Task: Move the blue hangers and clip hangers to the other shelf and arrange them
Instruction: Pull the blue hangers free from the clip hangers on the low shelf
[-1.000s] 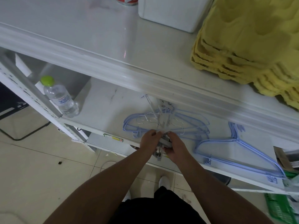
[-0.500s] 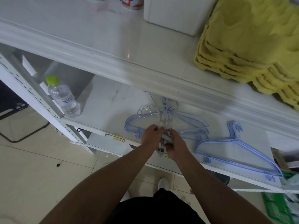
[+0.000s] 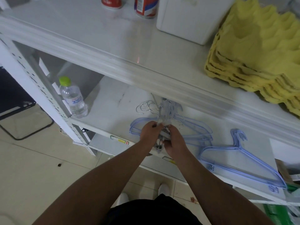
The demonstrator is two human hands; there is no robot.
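Grey metal and clear plastic, bunched together: clip hangers (image 3: 163,127) held at the front edge of the lower shelf (image 3: 112,103), clamped between both hands. Left hand (image 3: 150,133) curled round the near-left side of the bundle, right hand (image 3: 174,144) curled round its near-right side, knuckles almost touching. Likely light but awkward: thin wire hooks fanning out at the far end, clips dangling at the near end, ready to snag on one another. Best gripped across the stiff bars in the middle, as now, not by hooks or clips. Under and just beyond the bundle, a stack of blue hangers (image 3: 191,129) lying flat on the shelf; to the right, apart from it, a second stack of blue hangers (image 3: 240,161) reaching towards the shelf's right end. Probably slick coated wire, springy and light, prone to sliding over each other; safest taken at the neck below the hooks, whole stack at once. Further left, at the shelf corner, a water bottle (image 3: 73,99) standing upright. Above and beyond, on the upper shelf (image 3: 81,30), yellow egg trays (image 3: 259,51) stacked right, a white box (image 3: 190,18) and two cans (image 3: 146,6) behind.
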